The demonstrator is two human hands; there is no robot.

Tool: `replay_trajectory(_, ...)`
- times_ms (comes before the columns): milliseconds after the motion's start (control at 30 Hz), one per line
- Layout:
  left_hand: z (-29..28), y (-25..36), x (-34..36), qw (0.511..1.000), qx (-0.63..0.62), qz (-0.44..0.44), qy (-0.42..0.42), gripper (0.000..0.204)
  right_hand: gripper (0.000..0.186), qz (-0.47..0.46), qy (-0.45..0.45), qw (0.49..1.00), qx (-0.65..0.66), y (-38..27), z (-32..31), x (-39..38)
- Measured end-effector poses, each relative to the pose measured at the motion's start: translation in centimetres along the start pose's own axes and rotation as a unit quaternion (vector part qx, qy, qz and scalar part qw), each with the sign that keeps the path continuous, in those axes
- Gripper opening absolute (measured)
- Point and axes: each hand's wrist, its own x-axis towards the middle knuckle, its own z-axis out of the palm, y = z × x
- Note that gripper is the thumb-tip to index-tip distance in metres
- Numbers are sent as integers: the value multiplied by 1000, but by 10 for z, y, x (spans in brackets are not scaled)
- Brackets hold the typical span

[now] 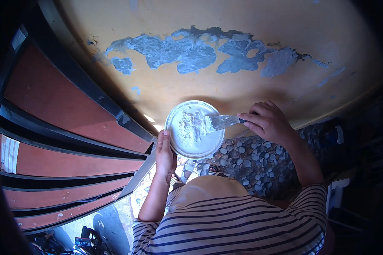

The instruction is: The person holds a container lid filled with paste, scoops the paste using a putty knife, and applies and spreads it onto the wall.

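My left hand (164,149) is closed on the rim of a round white tub (218,144), thumb on top and fingers beneath. White paste (189,129) lies in it, smooth at the edges and lumpy in the middle. In my right hand (266,122) is a putty knife (224,122), gripped by its dark handle. Its blade, smeared with white, reaches over the tub's right rim and its tip touches the paste. Ahead stands a yellow wall (259,91) with a long patch of peeled paint (195,53), grey and bluish-white inside.
A gate of reddish-brown slats in a dark frame (72,106) stands close on my left. Rounded pebbles (259,165) cover the ground below the wall. At the lower left is part of a motorbike (87,240). A white object (338,191) stands at the right, in shadow.
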Motion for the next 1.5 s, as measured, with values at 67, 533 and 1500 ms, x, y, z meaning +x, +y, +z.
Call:
replay_trajectory(67,3,3,-3,1000,3,0,3,27,26,1,13,1000,8,-2,2,0)
replay_trajectory(533,45,-2,5,1000,3,-1,-10,25,27,25,52,997,50,18,-1,-17)
replay_trajectory(1500,181,-96,-37,998,0,-24,-52,25,26,70,70,995,20,102,-59,-162)
